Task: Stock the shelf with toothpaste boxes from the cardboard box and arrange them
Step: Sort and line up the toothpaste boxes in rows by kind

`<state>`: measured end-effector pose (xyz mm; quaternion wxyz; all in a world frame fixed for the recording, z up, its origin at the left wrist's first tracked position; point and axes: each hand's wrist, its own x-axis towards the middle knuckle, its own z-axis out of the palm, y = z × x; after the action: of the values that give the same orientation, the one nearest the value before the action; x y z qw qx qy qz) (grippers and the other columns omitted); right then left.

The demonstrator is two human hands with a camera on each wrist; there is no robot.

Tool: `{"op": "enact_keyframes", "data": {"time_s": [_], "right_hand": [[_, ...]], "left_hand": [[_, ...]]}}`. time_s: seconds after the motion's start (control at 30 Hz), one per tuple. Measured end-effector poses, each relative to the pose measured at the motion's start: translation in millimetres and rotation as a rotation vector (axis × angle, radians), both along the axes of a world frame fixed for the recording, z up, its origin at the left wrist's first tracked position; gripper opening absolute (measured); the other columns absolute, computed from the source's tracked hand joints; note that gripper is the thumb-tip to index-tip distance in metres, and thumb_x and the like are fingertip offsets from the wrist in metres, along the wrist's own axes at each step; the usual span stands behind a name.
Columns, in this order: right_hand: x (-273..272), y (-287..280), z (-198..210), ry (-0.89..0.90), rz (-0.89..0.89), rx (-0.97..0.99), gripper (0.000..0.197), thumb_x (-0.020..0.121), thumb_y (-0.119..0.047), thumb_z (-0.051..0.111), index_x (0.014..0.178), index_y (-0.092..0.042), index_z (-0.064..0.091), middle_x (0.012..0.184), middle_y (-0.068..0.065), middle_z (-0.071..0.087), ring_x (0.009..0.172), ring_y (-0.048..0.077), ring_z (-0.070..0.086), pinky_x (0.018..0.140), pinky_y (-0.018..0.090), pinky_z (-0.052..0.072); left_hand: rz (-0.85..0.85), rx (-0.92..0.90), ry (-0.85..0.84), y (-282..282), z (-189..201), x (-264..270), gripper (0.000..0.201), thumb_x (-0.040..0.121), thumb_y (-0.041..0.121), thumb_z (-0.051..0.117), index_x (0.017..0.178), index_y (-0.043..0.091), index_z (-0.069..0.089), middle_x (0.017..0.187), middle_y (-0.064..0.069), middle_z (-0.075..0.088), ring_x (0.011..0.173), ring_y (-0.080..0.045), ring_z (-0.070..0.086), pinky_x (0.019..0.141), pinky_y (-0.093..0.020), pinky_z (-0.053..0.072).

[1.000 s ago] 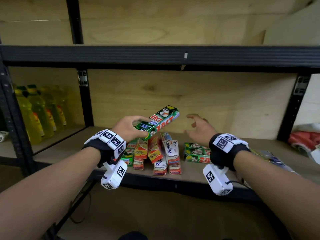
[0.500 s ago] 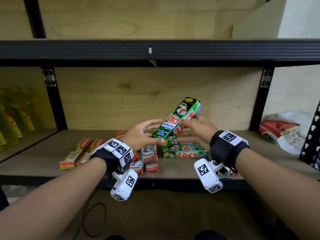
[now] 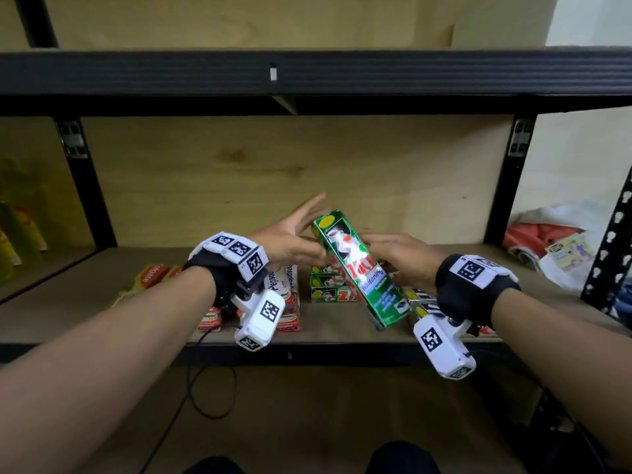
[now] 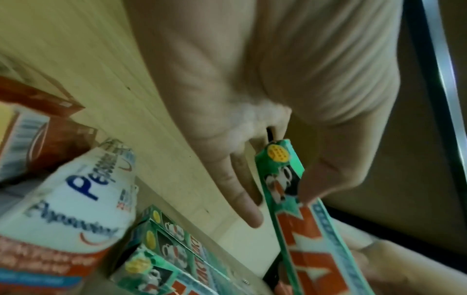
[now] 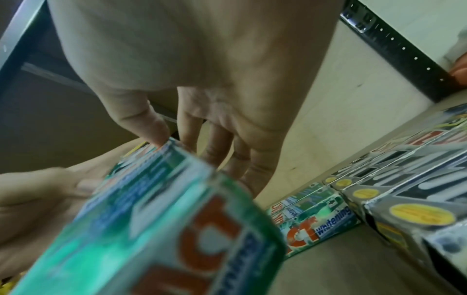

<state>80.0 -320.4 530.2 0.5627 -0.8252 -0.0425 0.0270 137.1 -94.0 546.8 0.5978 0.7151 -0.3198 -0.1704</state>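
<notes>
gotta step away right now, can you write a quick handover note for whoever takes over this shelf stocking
Right hand: grips the green toothpaste box, held tilted above the shelf.
Left hand: fingers straight, thumb touching the box's upper part; not gripping.
On the shelf: green stack behind the held box, silver-black boxes to its right, white-and-red boxes and orange boxes to its left.
Done: several boxes shelved.
Left: set this box with the green stack, tidy the loosely piled left groups. The cardboard box is out of view.
</notes>
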Motion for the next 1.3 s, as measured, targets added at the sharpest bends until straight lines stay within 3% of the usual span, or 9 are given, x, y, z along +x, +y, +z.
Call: {"op": "enact_keyframes", "data": {"time_s": [0.1, 0.2, 0.3, 0.4, 0.57, 0.87, 0.97, 1.17, 1.3], "right_hand": [[-1.6, -4.6, -2.7, 0.100, 0.098, -0.105, 0.042, 0.092, -0.013, 0.048, 0.120, -0.035, 0.069, 0.103, 0.005, 0.073, 0.094, 0.022, 0.061, 0.086, 0.041, 0.046], [-2.4, -7.4, -6.3, 0.158, 0.128, -0.233, 0.040, 0.095, -0.014, 0.048, 0.131, -0.028, 0.061, 0.099, 0.006, 0.070, 0.092, 0.023, 0.059, 0.089, 0.043, 0.046], [-3.2, -13.7, -8.3, 0.185, 0.165, -0.313, 0.034, 0.096, -0.028, 0.059, 0.129, -0.027, 0.058, 0.107, 0.007, 0.071, 0.098, 0.023, 0.064, 0.096, 0.040, 0.048], [-5.2, -17.5, -7.3, 0.177, 0.213, -0.621, 0.060, 0.081, -0.039, 0.078, 0.134, -0.031, 0.050, 0.116, -0.005, 0.065, 0.104, 0.013, 0.065, 0.093, 0.031, 0.051], [8.6, -14.9, -3.6, -0.043, 0.081, -1.039, 0.061, 0.083, -0.038, 0.076, 0.136, -0.025, 0.049, 0.129, 0.000, 0.060, 0.107, 0.019, 0.060, 0.092, 0.034, 0.051], [30.4, -13.1, -15.4, -0.038, 0.108, -1.250, 0.072, 0.084, -0.032, 0.075, 0.148, -0.026, 0.043, 0.148, 0.002, 0.046, 0.128, 0.023, 0.049, 0.098, 0.029, 0.042], [35.7, -14.1, -21.5, 0.008, 0.114, -1.275, 0.072, 0.083, -0.032, 0.077, 0.147, -0.027, 0.045, 0.145, 0.004, 0.047, 0.125, 0.024, 0.051, 0.099, 0.034, 0.046], [44.1, -22.6, -33.7, 0.006, 0.168, -1.254, 0.072, 0.078, -0.036, 0.082, 0.142, -0.025, 0.049, 0.141, 0.000, 0.052, 0.123, 0.023, 0.054, 0.098, 0.034, 0.047], [53.2, -29.3, -27.4, 0.015, 0.133, -1.161, 0.056, 0.077, -0.050, 0.079, 0.126, -0.032, 0.060, 0.112, -0.010, 0.052, 0.100, 0.015, 0.051, 0.088, 0.029, 0.045]], "left_hand": [[-0.075, 0.302, -0.195, 1.3, 4.0, 1.2, 0.103, 0.074, -0.011, 0.074, 0.148, 0.046, 0.031, 0.153, 0.015, 0.036, 0.117, -0.010, 0.061, 0.100, -0.050, 0.049], [-0.038, 0.434, -0.282, -0.4, 5.4, 1.3, 0.071, 0.069, 0.006, 0.086, 0.127, 0.040, 0.059, 0.134, 0.011, 0.055, 0.112, -0.018, 0.064, 0.087, -0.044, 0.058], [0.063, 0.486, -0.364, 0.6, 0.6, 5.3, 0.057, 0.066, 0.022, 0.090, 0.115, 0.037, 0.065, 0.120, 0.016, 0.064, 0.108, -0.008, 0.064, 0.086, -0.030, 0.057], [0.131, 0.495, -0.381, 2.6, -4.1, 10.0, 0.051, 0.067, 0.028, 0.089, 0.112, 0.032, 0.067, 0.112, 0.016, 0.069, 0.103, -0.002, 0.064, 0.075, -0.014, 0.051], [0.269, 0.618, -0.406, -1.0, -9.6, 20.0, 0.054, 0.061, 0.037, 0.092, 0.108, 0.028, 0.068, 0.107, 0.012, 0.068, 0.100, -0.009, 0.064, 0.081, -0.023, 0.050], [0.149, 1.203, -0.560, -34.3, -30.7, 24.8, 0.063, 0.075, 0.034, 0.083, 0.127, 0.015, 0.055, 0.122, -0.002, 0.060, 0.107, -0.022, 0.059, 0.086, -0.031, 0.051], [0.126, 1.244, -0.566, -42.6, -44.1, 29.7, 0.053, 0.075, 0.033, 0.084, 0.114, 0.011, 0.055, 0.110, -0.006, 0.059, 0.091, -0.021, 0.055, 0.069, -0.029, 0.045], [0.143, 1.278, -0.686, -48.4, -58.0, 35.2, 0.066, 0.067, 0.035, 0.088, 0.119, 0.012, 0.055, 0.122, -0.009, 0.050, 0.103, -0.028, 0.056, 0.080, -0.035, 0.049], [0.116, 1.236, -0.682, -48.6, -59.2, 40.5, 0.077, 0.065, 0.034, 0.089, 0.131, 0.019, 0.051, 0.129, -0.007, 0.051, 0.112, -0.027, 0.054, 0.088, -0.035, 0.049]]}}
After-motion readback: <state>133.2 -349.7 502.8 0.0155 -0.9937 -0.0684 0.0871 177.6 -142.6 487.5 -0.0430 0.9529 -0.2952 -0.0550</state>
